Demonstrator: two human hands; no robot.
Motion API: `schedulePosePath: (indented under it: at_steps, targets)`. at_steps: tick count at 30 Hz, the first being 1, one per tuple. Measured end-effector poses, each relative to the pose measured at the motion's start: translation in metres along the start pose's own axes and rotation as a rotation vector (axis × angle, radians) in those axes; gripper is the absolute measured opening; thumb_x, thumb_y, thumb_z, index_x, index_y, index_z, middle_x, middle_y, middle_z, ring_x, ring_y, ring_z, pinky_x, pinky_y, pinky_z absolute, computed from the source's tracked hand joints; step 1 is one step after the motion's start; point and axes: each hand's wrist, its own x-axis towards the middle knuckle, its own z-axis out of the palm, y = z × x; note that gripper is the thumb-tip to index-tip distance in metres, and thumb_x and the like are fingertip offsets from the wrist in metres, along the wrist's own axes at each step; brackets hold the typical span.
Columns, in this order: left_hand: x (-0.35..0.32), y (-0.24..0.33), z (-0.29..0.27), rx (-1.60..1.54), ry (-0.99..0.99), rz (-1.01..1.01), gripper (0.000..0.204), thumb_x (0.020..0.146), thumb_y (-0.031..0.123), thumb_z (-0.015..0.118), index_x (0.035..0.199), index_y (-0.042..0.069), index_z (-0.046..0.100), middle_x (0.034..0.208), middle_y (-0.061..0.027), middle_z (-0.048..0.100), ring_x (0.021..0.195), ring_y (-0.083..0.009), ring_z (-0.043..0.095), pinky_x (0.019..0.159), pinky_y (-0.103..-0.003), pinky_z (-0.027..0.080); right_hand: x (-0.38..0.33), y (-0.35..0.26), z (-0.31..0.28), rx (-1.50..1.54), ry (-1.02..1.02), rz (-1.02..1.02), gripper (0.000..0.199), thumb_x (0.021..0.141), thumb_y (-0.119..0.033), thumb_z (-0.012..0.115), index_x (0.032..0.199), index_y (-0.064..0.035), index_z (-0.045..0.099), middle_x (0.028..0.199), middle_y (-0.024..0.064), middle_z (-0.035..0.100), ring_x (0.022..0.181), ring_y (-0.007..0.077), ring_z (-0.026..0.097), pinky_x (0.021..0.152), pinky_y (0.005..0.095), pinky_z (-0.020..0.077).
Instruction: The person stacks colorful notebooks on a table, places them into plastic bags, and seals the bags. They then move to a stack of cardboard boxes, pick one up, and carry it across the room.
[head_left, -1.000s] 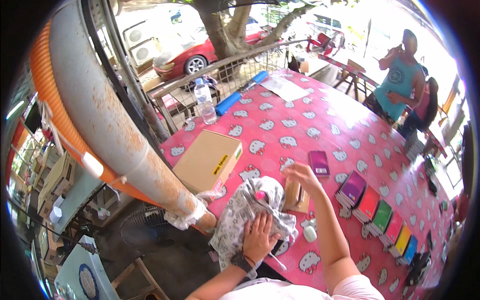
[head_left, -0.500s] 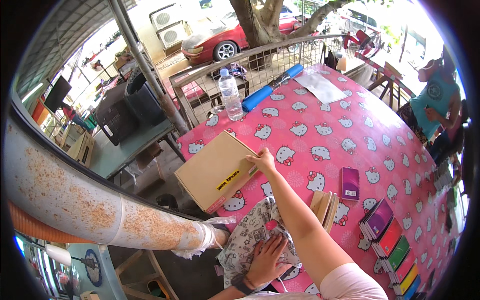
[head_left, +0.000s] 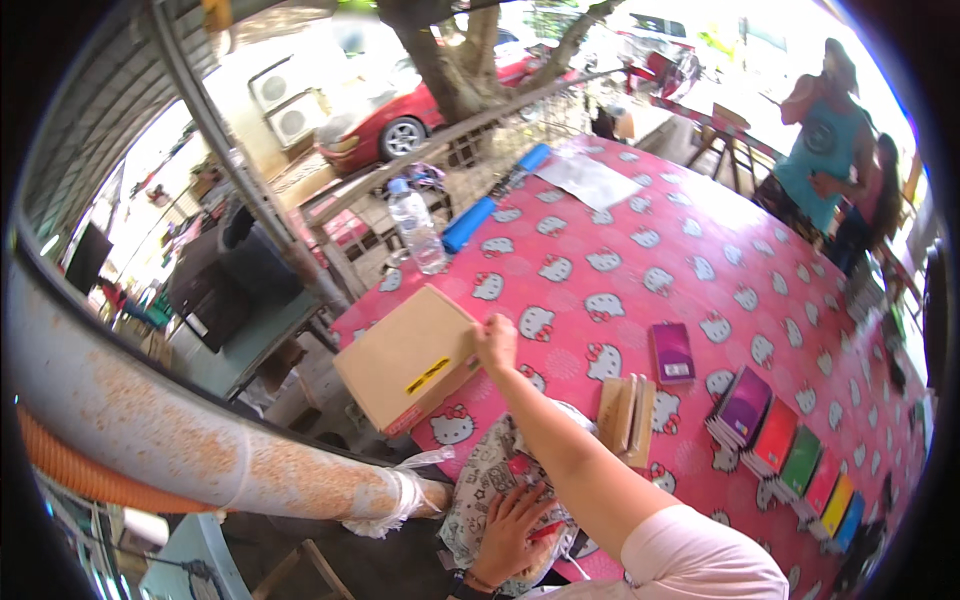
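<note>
A closed brown cardboard box (head_left: 405, 355) with a yellow label lies at the table's left edge, its left part reaching past the edge. My right hand (head_left: 495, 345) is closed on the box's right side, with the fingers bent against it. Nearer to me is a white cloth bag (head_left: 480, 490) with a dark printed pattern, crumpled at the table's near edge. My left hand (head_left: 512, 530) rests on this bag with the fingers spread, a dark band on its wrist. A small red object (head_left: 546, 532) shows beside the left hand; its kind is unclear.
Wooden pieces (head_left: 627, 415), a purple notebook (head_left: 673, 352) and a row of coloured notebooks (head_left: 775, 440) lie to the right on the pink table (head_left: 640, 300). A water bottle (head_left: 416, 228) and blue roll (head_left: 470, 222) stand beyond the box. A rusty pole (head_left: 200, 430) runs along the left.
The whole view has shifted, moving the scene left and down. My right hand's fingers have curled more around the box's side, and more of that side shows. The left hand stays on the bag.
</note>
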Motion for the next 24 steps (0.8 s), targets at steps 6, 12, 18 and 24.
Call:
schedulePosePath:
  at_steps: [6,12,18,24]
  targets:
    - [0.004,0.002,-0.002,0.038,-0.001,0.063,0.057,0.074,0.03,0.065,0.128,0.02,0.049,0.136,-0.0067,0.043,0.124,-0.0319,0.037,0.103,-0.05,0.024,-0.011,-0.022,-0.055,-0.037,-0.147,-0.032,0.038,0.077,-0.027,0.065,0.109,-0.0083,0.054,0.111,0.0131,0.053,0.108,0.0326,0.045,0.088,0.0441,0.0428]
    - [-0.004,-0.007,0.006,0.037,0.048,0.077,0.049,0.078,0.029,0.064,0.124,0.017,0.052,0.133,-0.0095,0.046,0.125,-0.0328,0.037,0.104,-0.048,0.024,-0.047,0.009,-0.285,-0.156,0.117,-0.318,0.031,0.075,-0.017,0.069,0.103,-0.0065,0.061,0.104,0.0132,0.061,0.1,0.0267,0.055,0.088,0.0388,0.0438]
    - [0.035,0.035,-0.005,-0.067,0.29,0.098,0.026,0.081,0.023,0.061,0.099,0.004,0.062,0.117,-0.0132,0.055,0.116,-0.0312,0.043,0.101,-0.045,0.03,-0.211,0.11,-0.542,-0.041,0.425,0.287,0.015,0.08,-0.012,0.065,0.091,-0.0023,0.063,0.082,0.0086,0.066,0.076,0.0155,0.062,0.07,0.0298,0.0491]
    - [0.14,0.062,0.045,-0.044,0.225,0.145,0.067,0.081,0.031,0.065,0.133,0.0,0.036,0.118,-0.0228,0.054,0.114,-0.0368,0.047,0.096,-0.042,0.036,-0.354,0.112,-0.6,-0.255,0.411,0.411,0.015,0.078,-0.014,0.065,0.088,-0.0023,0.063,0.085,0.014,0.065,0.079,0.0256,0.064,0.07,0.0356,0.0497]
